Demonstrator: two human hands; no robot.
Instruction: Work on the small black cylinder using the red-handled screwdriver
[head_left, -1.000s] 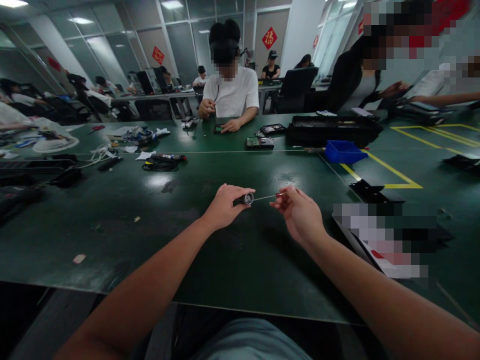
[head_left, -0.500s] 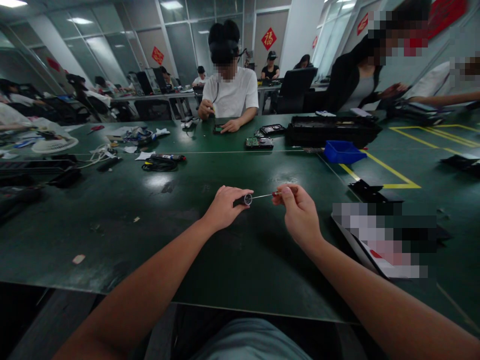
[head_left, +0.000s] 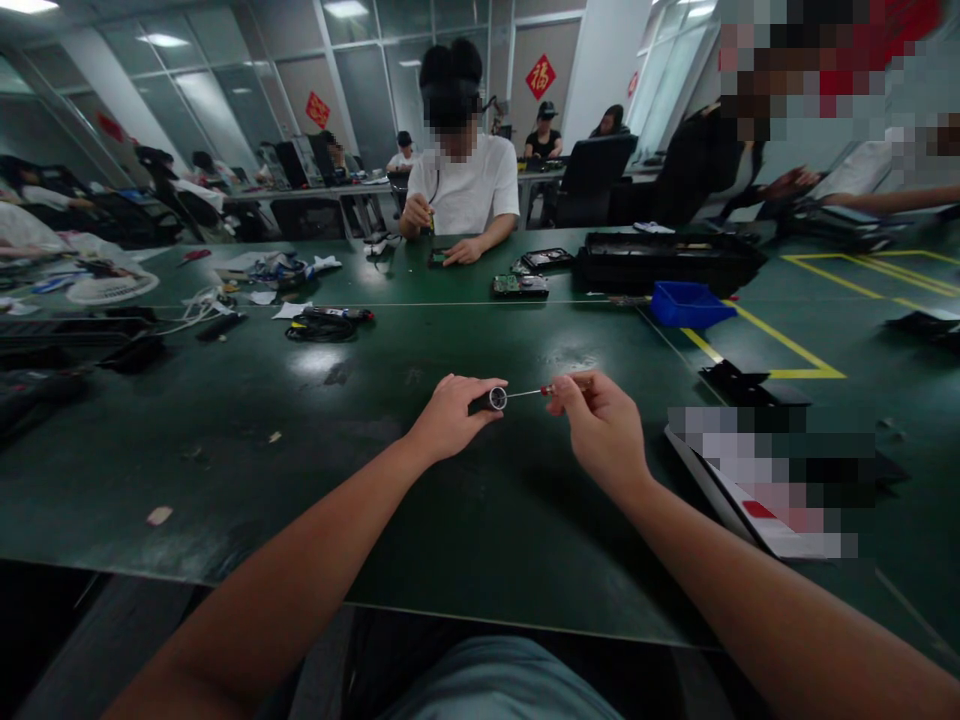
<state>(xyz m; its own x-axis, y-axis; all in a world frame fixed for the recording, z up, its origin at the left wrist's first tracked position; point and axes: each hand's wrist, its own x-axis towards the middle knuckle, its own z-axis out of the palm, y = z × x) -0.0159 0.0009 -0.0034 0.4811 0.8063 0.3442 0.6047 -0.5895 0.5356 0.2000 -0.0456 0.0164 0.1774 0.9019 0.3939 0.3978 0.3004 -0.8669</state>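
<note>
Between the thumb and fingers of my left hand (head_left: 442,420) is a small black cylinder (head_left: 498,399) with a pale ring round its end, facing right. Most of its body is hidden behind the hand. My right hand (head_left: 609,430) is closed around the handle of a screwdriver (head_left: 546,390) with a red collar. Its thin metal shaft points left and its tip is at the cylinder's ringed end. Whether the tip goes inside cannot be made out. Both hands are above the green table (head_left: 480,530).
Black cables (head_left: 322,328) lie ahead on the left. Further off are a green circuit board device (head_left: 520,286), a long black casing (head_left: 667,260) and a blue bin (head_left: 691,304). Black pieces (head_left: 754,385) lie on the right. Across the table sits a person in a white shirt (head_left: 474,190).
My hands stay nearly in place, with the right fingers shifting slightly on the screwdriver. Across the table, the person's raised hand has turned its tool downward. Another person at the right has leaned.
</note>
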